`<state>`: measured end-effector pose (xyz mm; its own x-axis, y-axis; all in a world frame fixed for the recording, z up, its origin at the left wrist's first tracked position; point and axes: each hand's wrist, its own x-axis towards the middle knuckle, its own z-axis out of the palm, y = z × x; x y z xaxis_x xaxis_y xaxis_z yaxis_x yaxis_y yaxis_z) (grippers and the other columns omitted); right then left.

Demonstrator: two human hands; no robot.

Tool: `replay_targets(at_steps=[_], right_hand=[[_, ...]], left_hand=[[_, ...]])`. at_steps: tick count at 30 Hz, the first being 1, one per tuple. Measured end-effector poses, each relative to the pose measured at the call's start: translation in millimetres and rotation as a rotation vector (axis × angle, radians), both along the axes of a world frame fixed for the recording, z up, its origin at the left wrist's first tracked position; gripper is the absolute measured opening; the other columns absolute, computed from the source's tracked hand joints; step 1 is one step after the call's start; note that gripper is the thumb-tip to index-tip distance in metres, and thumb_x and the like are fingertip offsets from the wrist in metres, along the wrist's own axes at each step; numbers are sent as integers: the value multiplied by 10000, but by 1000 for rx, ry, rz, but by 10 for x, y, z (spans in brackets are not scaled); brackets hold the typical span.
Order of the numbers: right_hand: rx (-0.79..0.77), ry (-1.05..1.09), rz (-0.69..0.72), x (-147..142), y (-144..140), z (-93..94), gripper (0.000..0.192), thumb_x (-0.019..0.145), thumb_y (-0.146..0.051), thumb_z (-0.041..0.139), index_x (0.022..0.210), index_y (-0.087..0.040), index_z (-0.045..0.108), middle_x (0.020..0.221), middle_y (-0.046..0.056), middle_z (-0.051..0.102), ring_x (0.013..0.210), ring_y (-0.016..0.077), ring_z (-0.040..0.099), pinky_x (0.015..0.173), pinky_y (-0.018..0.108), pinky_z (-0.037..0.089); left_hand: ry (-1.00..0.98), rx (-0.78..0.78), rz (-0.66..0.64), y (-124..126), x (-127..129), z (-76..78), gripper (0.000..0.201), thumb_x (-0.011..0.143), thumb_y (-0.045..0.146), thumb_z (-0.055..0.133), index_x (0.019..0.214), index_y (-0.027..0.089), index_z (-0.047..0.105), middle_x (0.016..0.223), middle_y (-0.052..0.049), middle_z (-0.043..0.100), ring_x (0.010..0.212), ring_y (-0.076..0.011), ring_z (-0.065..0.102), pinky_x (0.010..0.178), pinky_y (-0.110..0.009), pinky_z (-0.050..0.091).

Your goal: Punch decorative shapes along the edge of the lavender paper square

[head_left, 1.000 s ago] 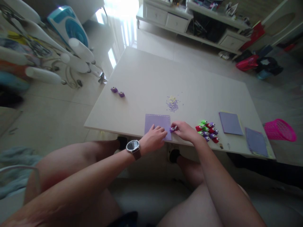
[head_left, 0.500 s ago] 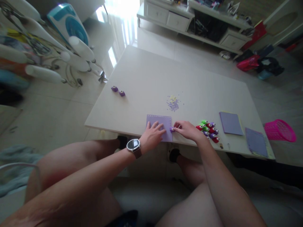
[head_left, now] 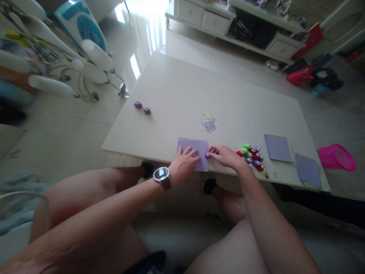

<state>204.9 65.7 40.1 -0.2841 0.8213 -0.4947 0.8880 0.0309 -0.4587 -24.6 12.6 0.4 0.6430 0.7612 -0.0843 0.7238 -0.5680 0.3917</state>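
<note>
A lilac sheet (head_left: 191,152) lies flat at the near edge of the bench (head_left: 182,91), its near side almost flush with that edge. The left hand (head_left: 184,164), a watch (head_left: 162,175) on its wrist, presses down on the sheet with fingers spread flat and gripping nothing. At the sheet's right edge the right hand (head_left: 225,156) has its fingers closed on a small purple punch (head_left: 207,155), which appears to straddle the paper's margin. A row of small holes shows along the sheet's far edge, so that side looks done; the right edge seems to be in hand, and whether the near and left edges are punched cannot be told. Beyond the sheet, a scatter of lilac and yellow confetti (head_left: 209,123) marks work already finished. Just right of the sheet sits a cluster of coloured punches (head_left: 251,156), and further right two more sheets (head_left: 278,147), apparently waiting. Two punches (head_left: 142,107) sit well left of the sheet, near the bench's left edge. Room is tight toward the person, where the sheet could slip off the bench and onto the knees below. Beyond the sheet the bench is open and wide. A pink basket (head_left: 337,156) stands on the floor past the bench's right end.
</note>
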Motion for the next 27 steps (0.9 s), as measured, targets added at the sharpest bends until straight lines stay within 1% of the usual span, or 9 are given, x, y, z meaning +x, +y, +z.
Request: replay_targets(at_steps=[7,11,19,24,27], right_hand=[[9,-18,17,-12,6,9,123,999,-294,648,998,-210,738,997,43,789,927,193,705,802,258,479],[-7,-20,-1,-21,9,6,124,993,-297,656,1002,-206,739,1010,50,792,933,193,705,809,255,485],[-36,-11,-102,-48,42,-80,89,929,-270,716,956,-187,727,974,52,783,885,181,696,780,252,490],[-51,-35,-171,-80,74,-126,112,872,-280,766,915,-182,732,923,44,784,836,172,700,714,233,481],[-50,-72,-185,-119,99,-134,118,845,-273,793,891,-175,747,906,51,788,815,173,703,684,231,474]], left_hand=[[3,-6,-5,-1,0,0,413,1013,227,530,1418,244,609,1566,-140,500,1475,-396,392,1182,-740,342],[1,-9,-4,-1,6,15,409,1014,220,524,1412,247,614,1561,-138,503,1475,-393,393,1185,-738,341],[5,-11,-2,-5,16,26,404,1010,194,513,1396,244,620,1550,-141,509,1475,-391,388,1173,-750,349],[-5,-5,6,-5,27,3,401,1002,209,540,1393,244,622,1547,-143,511,1459,-398,400,1162,-770,346],[-1,0,5,-3,31,-11,401,1001,215,543,1394,246,621,1552,-141,506,1454,-401,400,1155,-771,354]])
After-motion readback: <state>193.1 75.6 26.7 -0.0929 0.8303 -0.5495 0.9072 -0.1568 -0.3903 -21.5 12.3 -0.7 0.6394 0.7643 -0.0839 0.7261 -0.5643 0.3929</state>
